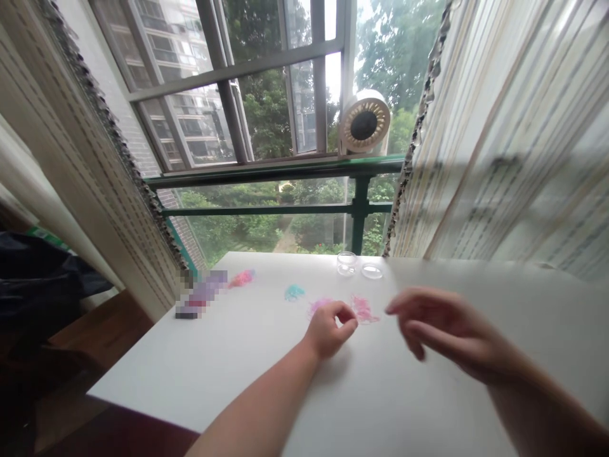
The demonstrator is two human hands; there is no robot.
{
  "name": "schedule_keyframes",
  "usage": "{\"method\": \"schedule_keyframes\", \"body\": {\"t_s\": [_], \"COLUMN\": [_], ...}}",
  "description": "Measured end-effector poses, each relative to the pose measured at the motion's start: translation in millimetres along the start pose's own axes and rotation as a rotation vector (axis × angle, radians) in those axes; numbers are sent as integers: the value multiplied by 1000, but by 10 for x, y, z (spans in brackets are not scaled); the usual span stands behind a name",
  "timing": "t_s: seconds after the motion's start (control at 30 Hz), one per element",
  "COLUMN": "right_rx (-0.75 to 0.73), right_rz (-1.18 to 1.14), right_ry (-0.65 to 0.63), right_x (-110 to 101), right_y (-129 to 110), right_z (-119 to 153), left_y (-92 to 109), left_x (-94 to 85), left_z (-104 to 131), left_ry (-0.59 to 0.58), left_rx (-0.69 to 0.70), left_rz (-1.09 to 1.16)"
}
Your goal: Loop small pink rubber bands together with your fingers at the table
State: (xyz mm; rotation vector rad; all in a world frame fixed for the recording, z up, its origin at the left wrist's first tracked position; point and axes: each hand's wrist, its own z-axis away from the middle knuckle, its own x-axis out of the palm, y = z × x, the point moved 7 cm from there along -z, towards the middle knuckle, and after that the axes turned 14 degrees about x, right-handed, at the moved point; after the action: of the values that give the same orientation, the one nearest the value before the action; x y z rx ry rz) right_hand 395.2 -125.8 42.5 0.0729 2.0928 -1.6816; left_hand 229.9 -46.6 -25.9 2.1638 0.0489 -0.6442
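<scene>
My left hand (pixel 330 327) is over the white table (pixel 257 362), its fingers curled and thumb and forefinger brought together in a pinch. Whatever may be between the tips is too small to make out. Just behind it lies a small purple pile (pixel 316 306), partly hidden by the knuckles. A loose pile of fine pink strands or loops (pixel 364 309) is spread between my two hands. To its right hovers my right hand (pixel 440 327), slightly blurred, fingers bent and apart, with nothing visible in it. A teal pile (pixel 294 292) lies farther left.
Two clear round dishes or lids (pixel 347 263) stand near the table's back edge. An orange-pink pile (pixel 242 278) lies at the left, beside a pixelated purple item (pixel 204 293). Beyond the table are a green railing (pixel 266 209), a white round fan (pixel 365 124) and curtains (pixel 499 146).
</scene>
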Motion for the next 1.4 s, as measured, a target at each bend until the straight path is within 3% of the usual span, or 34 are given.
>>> {"method": "schedule_keyframes", "body": {"t_s": [0.07, 0.17, 0.3, 0.43, 0.73, 0.83, 0.93, 1.03, 1.1, 1.2, 1.4], "right_rx": [82, 111, 82, 60, -20, -27, 25, 174, 301, 430, 462], "right_rz": [121, 210, 230, 241, 280, 319, 435, 571, 646, 716, 720], "right_ry": [41, 117, 161, 250, 297, 350, 496, 652, 685, 684, 679], "right_x": [119, 313, 446, 388, 368, 197, -187, -625, -825, -957, -977], "right_y": [113, 430, 663, 660, 708, 707, 800, 1013, 1177, 1343, 1426], "right_z": [-370, -593, -542, -523, -555, -548, -541, -517, -504, -497, -500], "left_y": [7, 4, -13, -40, -84, -78, -76, -75, -77, -83, -81], "left_x": [-20, -35, -19, 8, 72, 51, -4, -42, -51, -54, -76], "left_z": [-7, -13, -7, -1, 6, -4, -18, -28, -32, -38, -39], "left_ry": [17, 31, 25, 10, -45, -46, -22, -9, -14, -23, -1], "left_rx": [7, 6, -3, -10, -14, -18, -27, -25, -23, -16, -7], "left_rz": [-3, -2, -4, -5, -22, -39, -59, -56, -53, -56, -53]}}
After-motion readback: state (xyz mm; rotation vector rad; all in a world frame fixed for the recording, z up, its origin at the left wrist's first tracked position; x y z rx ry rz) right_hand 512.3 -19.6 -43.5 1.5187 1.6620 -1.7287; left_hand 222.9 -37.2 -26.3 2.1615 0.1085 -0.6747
